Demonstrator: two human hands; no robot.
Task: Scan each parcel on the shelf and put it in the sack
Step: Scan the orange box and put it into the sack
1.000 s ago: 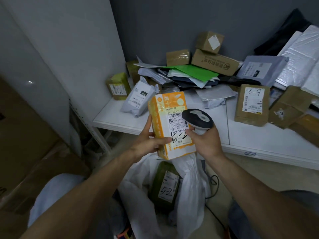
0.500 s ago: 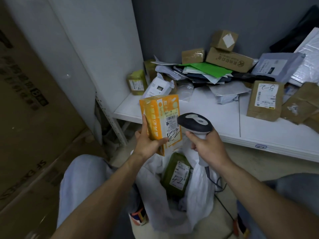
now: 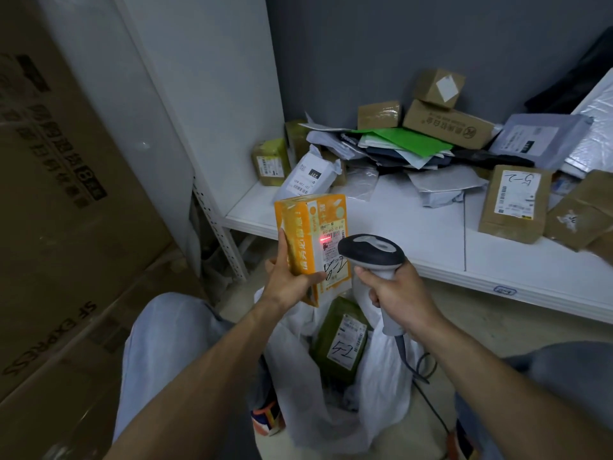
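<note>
Above the sack (image 3: 292, 380), left hand (image 3: 292, 284) grips the orange parcel (image 3: 300, 239); right hand (image 3: 403, 300) grips scanner (image 3: 371, 253).

Orange parcel (image 3: 306, 240), upright, gripped low down by left hand (image 3: 292, 282). Handheld scanner (image 3: 370, 250), gripped by right hand (image 3: 403, 297), head just beside the parcel's label (image 3: 331, 260); red scan line (image 3: 325, 240) on the label. White sack (image 3: 381, 393) below, open, holding green parcel (image 3: 335, 340). White shelf (image 3: 414, 237) behind, heaped at the back with boxes (image 3: 447, 124) and mailers (image 3: 537, 137)

Carton (image 3: 49, 340), lower left: "SF EXPRESS". Brown parcel (image 3: 515, 202), right: "5-2". Green parcel (image 3: 341, 343), lower centre: "5-1". White mailer (image 3: 308, 177): "231".
</note>
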